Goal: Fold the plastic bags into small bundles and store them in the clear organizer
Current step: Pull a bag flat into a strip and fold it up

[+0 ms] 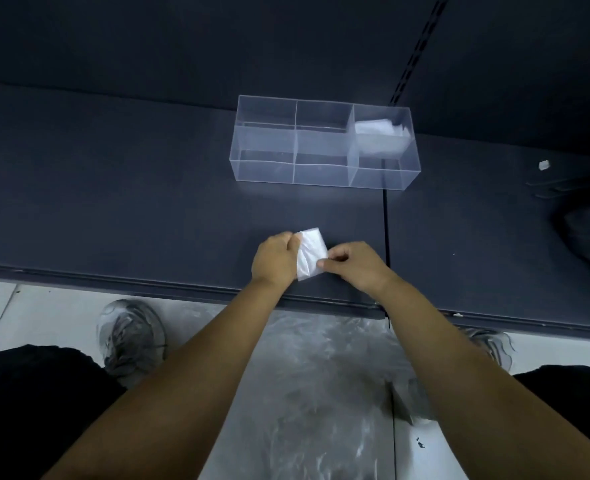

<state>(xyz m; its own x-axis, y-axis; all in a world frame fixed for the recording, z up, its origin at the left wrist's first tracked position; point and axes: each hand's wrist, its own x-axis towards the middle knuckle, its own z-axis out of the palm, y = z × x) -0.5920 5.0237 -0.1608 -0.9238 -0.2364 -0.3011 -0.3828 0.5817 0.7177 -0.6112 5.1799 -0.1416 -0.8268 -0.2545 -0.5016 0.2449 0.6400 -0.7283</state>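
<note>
A small folded white plastic bag [310, 252] lies on the dark shelf near its front edge. My left hand [275, 258] grips the bag's left side with curled fingers. My right hand [350, 266] pinches its right edge between thumb and fingers. Farther back stands the clear organizer [266, 168], divided into several compartments. A folded white bag bundle [380, 136] sits in its right-hand compartments; the others look bare.
The dark shelf [131, 202] has a raised front lip and a seam to the right of my hands. A black object [588, 230] lies at the right edge. Loose clear plastic bags [321, 382] lie on the floor between my shoes.
</note>
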